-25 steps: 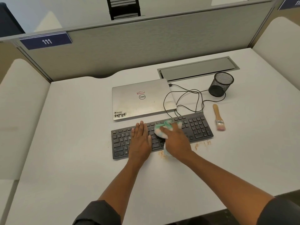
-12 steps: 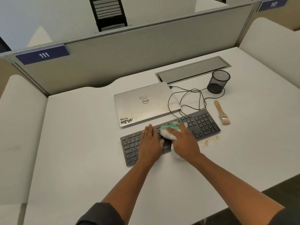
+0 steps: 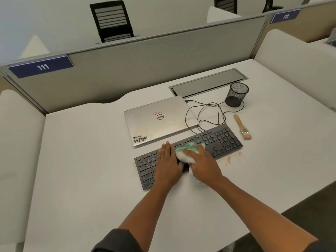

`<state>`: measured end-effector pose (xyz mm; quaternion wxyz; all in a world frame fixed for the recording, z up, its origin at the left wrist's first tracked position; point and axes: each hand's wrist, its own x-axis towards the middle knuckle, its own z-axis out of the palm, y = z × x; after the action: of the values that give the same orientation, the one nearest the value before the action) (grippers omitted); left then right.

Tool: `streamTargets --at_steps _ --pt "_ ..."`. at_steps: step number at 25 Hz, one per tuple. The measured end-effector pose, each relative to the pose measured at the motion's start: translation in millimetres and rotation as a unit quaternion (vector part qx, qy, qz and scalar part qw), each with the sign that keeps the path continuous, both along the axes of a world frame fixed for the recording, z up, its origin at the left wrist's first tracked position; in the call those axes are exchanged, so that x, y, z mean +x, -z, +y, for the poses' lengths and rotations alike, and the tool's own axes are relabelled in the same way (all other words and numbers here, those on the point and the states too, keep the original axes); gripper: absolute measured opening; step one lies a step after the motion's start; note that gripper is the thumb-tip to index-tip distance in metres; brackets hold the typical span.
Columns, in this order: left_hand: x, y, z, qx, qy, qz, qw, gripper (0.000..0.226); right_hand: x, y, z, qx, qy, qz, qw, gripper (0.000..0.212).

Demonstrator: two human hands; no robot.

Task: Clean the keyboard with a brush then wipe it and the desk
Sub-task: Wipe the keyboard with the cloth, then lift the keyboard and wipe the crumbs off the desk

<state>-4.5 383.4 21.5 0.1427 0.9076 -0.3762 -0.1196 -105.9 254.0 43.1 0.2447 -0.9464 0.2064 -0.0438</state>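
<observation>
Gripping cloth [image 3: 185, 151] on keyboard [image 3: 221, 140]: right hand [image 3: 203, 165]; left hand [image 3: 168, 163] beside.

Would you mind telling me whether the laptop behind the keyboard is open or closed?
Closed. The laptop lies flat on the desk with its silver lid down, logo and stickers facing up; no screen shows.

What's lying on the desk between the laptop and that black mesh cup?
In the head view, only the looped black cable lies between the laptop and the mesh cup.
</observation>
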Motion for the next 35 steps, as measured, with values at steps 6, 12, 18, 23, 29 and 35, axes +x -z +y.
streamTargets --at_steps 6,12,18,23,29,35 --pt "17.3 -5.1 -1.6 0.05 0.082 -0.017 0.995 0.115 -48.9 -4.3 -20.7 0.023 0.053 -0.068 0.996 0.052" --pt "23.9 -19.9 -14.5 0.089 0.116 -0.007 0.989 0.128 -86.2 -1.4 -52.4 0.012 0.109 -0.065 0.992 0.054" --pt "21.8 -34.6 -27.2 0.153 0.132 -0.047 0.978 0.133 -99.1 3.1 -70.7 0.027 0.156 -0.047 0.986 0.058" --pt "18.1 -36.6 -36.6 0.18 0.146 -0.074 0.97 0.137 -109.9 1.0 -82.3 -0.012 0.228 -0.049 0.972 0.054" --pt "23.8 -47.9 -40.2 0.167 0.153 -0.09 0.97 0.133 -134.7 4.2 -123.7 -0.043 0.274 -0.051 0.959 0.048" --pt "45.5 -88.0 -47.4 0.155 0.145 -0.115 0.97 0.129 -123.4 15.6 -170.7 -0.058 0.279 -0.012 0.958 0.049"
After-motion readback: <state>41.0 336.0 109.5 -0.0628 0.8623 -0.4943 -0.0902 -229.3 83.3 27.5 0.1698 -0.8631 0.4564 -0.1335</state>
